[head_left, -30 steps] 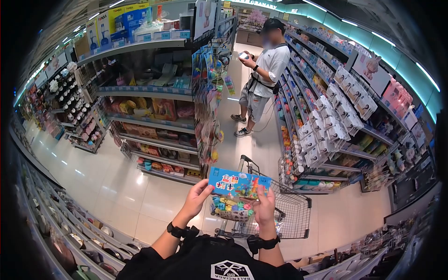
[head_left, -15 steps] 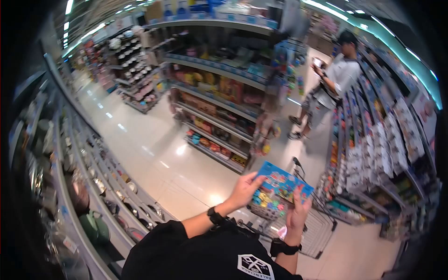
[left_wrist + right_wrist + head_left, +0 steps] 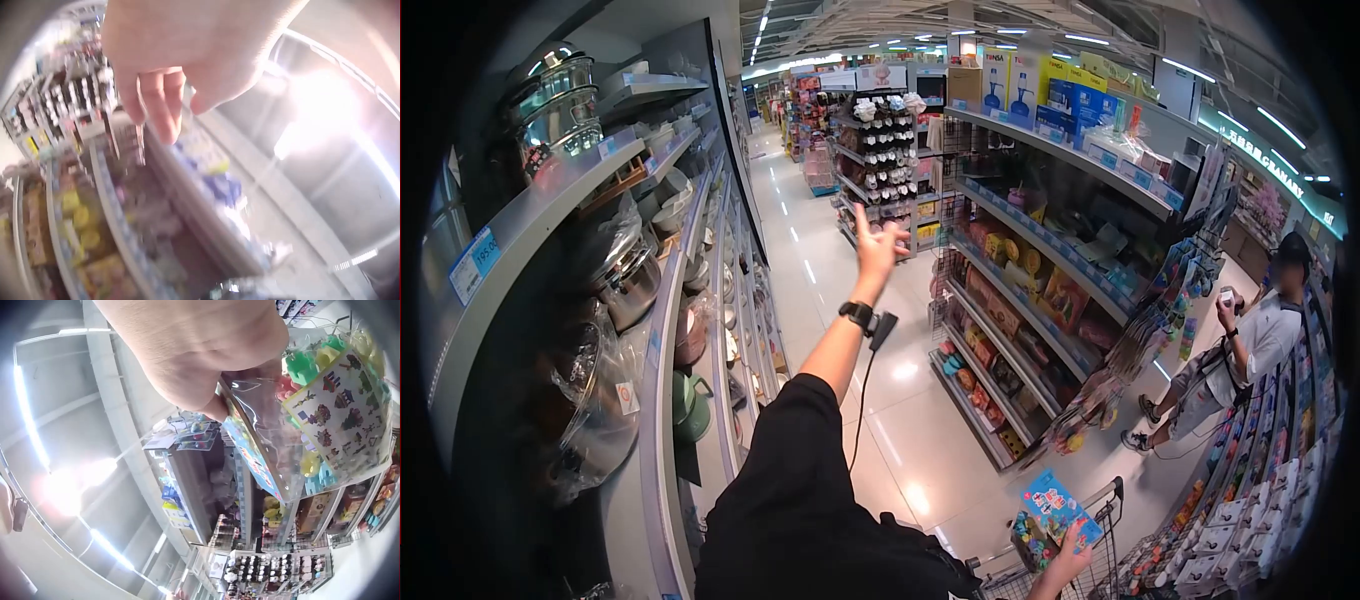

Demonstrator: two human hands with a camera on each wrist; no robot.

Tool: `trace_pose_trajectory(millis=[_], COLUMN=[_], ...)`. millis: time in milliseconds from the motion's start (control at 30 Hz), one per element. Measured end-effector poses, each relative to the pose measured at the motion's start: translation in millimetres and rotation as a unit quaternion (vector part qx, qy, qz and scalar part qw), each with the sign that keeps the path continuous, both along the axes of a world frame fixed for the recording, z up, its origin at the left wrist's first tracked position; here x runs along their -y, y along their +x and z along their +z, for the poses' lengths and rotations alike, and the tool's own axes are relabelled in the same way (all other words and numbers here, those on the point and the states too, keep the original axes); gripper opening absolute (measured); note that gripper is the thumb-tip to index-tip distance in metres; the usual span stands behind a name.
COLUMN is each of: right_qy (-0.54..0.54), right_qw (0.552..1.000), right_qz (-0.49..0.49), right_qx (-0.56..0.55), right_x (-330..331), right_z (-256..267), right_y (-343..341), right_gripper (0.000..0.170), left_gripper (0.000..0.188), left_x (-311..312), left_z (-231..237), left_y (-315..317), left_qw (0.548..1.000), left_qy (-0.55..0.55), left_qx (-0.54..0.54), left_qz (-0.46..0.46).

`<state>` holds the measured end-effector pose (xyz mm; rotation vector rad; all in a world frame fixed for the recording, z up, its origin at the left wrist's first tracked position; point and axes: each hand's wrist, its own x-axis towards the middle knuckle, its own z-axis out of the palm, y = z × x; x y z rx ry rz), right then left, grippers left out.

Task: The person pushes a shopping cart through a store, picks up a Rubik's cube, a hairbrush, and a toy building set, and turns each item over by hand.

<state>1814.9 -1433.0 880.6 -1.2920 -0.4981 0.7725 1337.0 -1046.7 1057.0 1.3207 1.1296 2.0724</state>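
My left hand [image 3: 878, 252] is stretched out ahead over the aisle, index finger extended and nothing in its grasp. In the left wrist view its fingers [image 3: 164, 115] hang loosely in front of the shelves. Low at the right of the head view, my right hand [image 3: 1064, 568] grips a clear bag of toy building blocks [image 3: 1030, 541] by its blue header card [image 3: 1055, 503]. The right wrist view shows green, yellow and pink blocks [image 3: 304, 367] and a picture sheet [image 3: 337, 406] inside the plastic. My right palm and fingers are partly hidden behind the card there.
A shopping cart [image 3: 1114, 500] stands below the bag. Shelves of pots [image 3: 628, 275] run along my left, and a stocked shelf unit [image 3: 1040, 300] stands ahead. A person [image 3: 1260, 345] in a white shirt stands in the right aisle. Beyond is a rack of small goods [image 3: 885, 150].
My left hand has let go of the bag's header card and reached forward and up. The right hand keeps the bag, now lower at the right. The head view has swung left.
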Motion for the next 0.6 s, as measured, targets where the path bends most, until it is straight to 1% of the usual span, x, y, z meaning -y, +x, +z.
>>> trace_pose_trajectory(millis=[67, 100, 133, 167, 200, 233, 267, 300, 333, 367, 400, 433, 467, 533, 567, 600], right_qy=[0.002, 0.010, 0.018, 0.011, -0.003, -0.015, -0.012, -0.060, -0.107, -0.102, -0.079, -0.059, -0.060, -0.145, -0.096, -0.097], right_qw=[1.000, 1.000, 1.000, 1.000, 1.000, 1.000, 1.000, 0.995, 0.981, 0.981, 0.987, 0.992, 0.991, 0.983, 0.992, 0.992], right_qz=[0.009, 0.007, 0.005, -0.007, -0.020, -0.003, -0.005, -0.005, -0.005, -0.007, -0.007, -0.005, -0.006, 0.041, 0.051, 0.053], right_qx=[-0.005, -0.011, -0.015, -0.013, -0.009, -0.011, -0.013, 0.075, 0.162, 0.162, 0.138, 0.116, 0.119, 0.107, 0.063, 0.065], right_x=[3, 2, -4, -4, -1, -1, -1, 5, 8, 5, 3, 2, 3, -2, -2, -2], right_z=[3, -10, -18, -24, -28, -25, -11, 8, 20, 24, 27, 29, 22, 0, 2, 2], right_y=[0, 5, 5, 6, 8, 7, 4, -1, -6, -11, -14, -15, -10, 2, -2, -2], right_gripper=[0.027, 0.028, 0.028, 0.028, 0.028, 0.028, 0.028, 0.034, 0.040, 0.040, 0.034, 0.027, 0.027, 0.025, 0.025, 0.025], left_gripper=[0.092, 0.092, 0.092, 0.090, 0.080, 0.064, 0.046, 0.035, 0.032, 0.033, 0.037, 0.041, 0.046, 0.054, 0.054, 0.056], left_x=[9, 19, 32, 45, 56, 72, 110, 141, 170, 197, 219, 235, 249, 269, 277, 281], left_z=[16, 6, -17, -48, -98, -157, -191, -239, -276, -299, -307, -312, -312, -288, -267, -241], left_y=[-39, -42, -39, -23, -9, 10, 47, 72, 95, 123, 148, 172, 194, 230, 241, 247], left_qw=[0.986, 0.986, 0.985, 0.988, 0.984, 0.970, 0.944, 0.901, 0.859, 0.836, 0.806, 0.807, 0.806, 0.830, 0.832, 0.818], left_qy=[-0.013, -0.040, -0.064, -0.099, -0.147, -0.195, -0.267, -0.304, -0.300, -0.303, -0.326, -0.310, -0.295, -0.264, -0.263, -0.238], left_qx=[-0.007, -0.024, -0.042, -0.057, -0.098, -0.135, -0.122, -0.183, -0.273, -0.292, -0.302, -0.291, -0.279, -0.185, -0.182, -0.166], left_qz=[0.168, 0.160, 0.153, 0.104, 0.035, -0.049, -0.152, -0.248, -0.311, -0.353, -0.390, -0.410, -0.430, -0.455, -0.454, -0.496])
